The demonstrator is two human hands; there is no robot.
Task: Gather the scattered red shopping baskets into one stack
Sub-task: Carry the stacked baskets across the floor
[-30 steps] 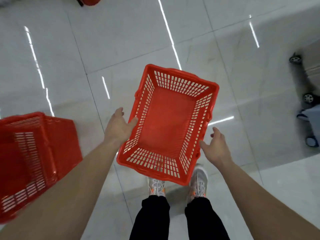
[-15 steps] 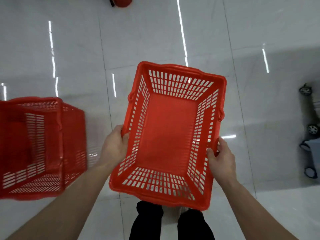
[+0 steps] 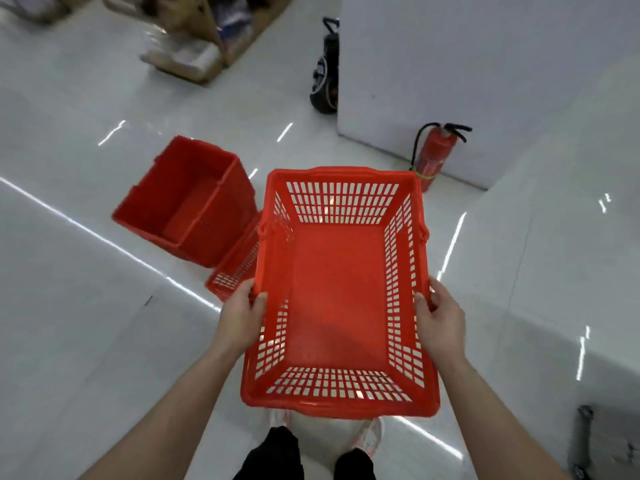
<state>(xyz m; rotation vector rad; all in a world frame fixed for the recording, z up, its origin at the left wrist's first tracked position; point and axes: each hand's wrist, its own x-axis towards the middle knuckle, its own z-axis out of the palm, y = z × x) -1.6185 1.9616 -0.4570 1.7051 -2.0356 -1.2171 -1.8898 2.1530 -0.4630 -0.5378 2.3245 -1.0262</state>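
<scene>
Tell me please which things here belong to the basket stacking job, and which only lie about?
Job: red slotted plastic basket held by left hand and right hand; red basket stack on floor.
Lying about: red fire extinguisher; black wheeled device; blurred cardboard boxes.

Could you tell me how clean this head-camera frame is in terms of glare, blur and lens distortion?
Head view: the held basket and both hands, left hand and right hand, are fairly sharp; the cardboard boxes at the top are smeared by motion blur; bright streaks of ceiling-light glare cross the glossy floor; the wide lens bows the edges, so the white wall leans.
</scene>
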